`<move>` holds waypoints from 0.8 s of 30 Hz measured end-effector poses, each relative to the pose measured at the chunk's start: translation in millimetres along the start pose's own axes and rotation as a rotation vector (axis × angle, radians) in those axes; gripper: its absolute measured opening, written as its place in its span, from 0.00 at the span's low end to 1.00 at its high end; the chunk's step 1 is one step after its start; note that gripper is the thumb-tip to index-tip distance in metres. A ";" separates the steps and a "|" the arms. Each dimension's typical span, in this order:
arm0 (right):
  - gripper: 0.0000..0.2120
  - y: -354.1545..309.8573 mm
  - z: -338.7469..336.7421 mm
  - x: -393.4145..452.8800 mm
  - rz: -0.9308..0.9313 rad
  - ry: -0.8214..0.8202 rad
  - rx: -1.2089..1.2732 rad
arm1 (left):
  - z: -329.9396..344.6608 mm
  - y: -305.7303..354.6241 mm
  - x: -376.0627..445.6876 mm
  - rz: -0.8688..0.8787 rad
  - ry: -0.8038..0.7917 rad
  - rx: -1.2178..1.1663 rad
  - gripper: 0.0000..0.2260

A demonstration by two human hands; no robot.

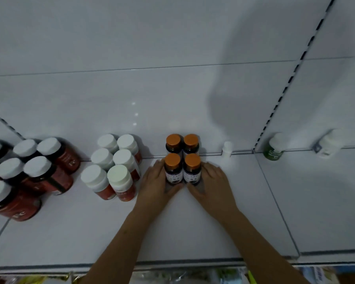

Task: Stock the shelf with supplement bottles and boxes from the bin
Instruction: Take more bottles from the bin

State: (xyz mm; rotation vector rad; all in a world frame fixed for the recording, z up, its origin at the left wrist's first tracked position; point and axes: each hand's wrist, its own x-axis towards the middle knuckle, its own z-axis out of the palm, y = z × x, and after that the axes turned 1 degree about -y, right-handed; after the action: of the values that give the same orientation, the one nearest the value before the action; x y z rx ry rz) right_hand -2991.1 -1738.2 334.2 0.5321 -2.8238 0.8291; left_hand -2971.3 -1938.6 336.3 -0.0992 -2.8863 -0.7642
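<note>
4 orange-capped bottles [182, 158] stand on our shelf [193, 222].
Our left hand [155, 181] and right hand [210, 181] grasp the front 2 bottles.

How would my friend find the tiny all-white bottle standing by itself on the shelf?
Start at the white shelf and find the four orange-capped bottles between the person's two hands. Just right of them, at the shelf's back edge, stands the small white bottle. It is alone, all white, and smaller than the bottles around it.
</note>
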 end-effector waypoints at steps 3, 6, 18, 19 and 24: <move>0.37 -1.6 3.4 3.4 0.041 0.001 -0.108 | 4.1 -7.7 14.9 0.037 -0.041 0.052 0.39; 0.41 -4.9 5.6 5.4 0.097 -0.027 -0.168 | 6.4 -11.9 24.0 0.034 -0.080 0.079 0.42; 0.32 -26.8 -34.3 -31.3 0.354 0.010 0.027 | -12.4 4.7 -14.5 -0.024 -0.001 -0.087 0.32; 0.30 -27.6 -43.5 -46.4 0.360 0.084 0.034 | -13.2 11.1 -30.0 -0.044 0.061 -0.163 0.27; 0.21 -29.1 -91.8 -110.5 0.453 0.402 0.089 | -7.6 64.9 -89.2 0.063 0.033 -0.445 0.12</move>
State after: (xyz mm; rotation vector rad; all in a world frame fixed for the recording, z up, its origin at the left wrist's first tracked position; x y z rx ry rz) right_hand -2873.8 -1678.4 398.8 -0.2590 -2.5599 1.0037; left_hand -2875.6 -1888.2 359.7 -0.2229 -2.6156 -1.3650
